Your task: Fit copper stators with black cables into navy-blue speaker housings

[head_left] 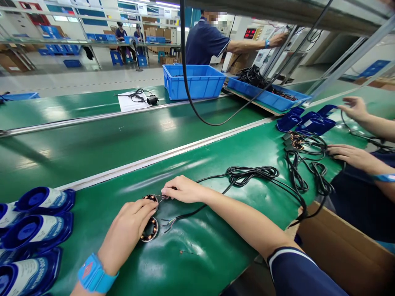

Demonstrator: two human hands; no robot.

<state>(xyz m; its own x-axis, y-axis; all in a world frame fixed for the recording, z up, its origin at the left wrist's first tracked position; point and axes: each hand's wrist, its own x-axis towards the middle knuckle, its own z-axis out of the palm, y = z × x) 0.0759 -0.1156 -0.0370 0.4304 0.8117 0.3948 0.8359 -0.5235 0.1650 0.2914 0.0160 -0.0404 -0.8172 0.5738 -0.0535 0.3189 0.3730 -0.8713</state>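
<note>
Stator ring: my left hand covers most of it; I see only two arcs of copper windings.
Right hand fingertips: whatever they pinch is too small to tell.
Blue housings: cut off by the left edge.
Neighbouring person's arms: cut off at the right edge.
Cardboard box: contents hidden.

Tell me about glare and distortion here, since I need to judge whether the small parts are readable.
Head view: overhead lights leave bright glare streaks on the glossy green bench; wide-angle bending curves the bench edges and rails; the left hand and right hand on the copper-wound ring are sharp, the far background soft.
</note>
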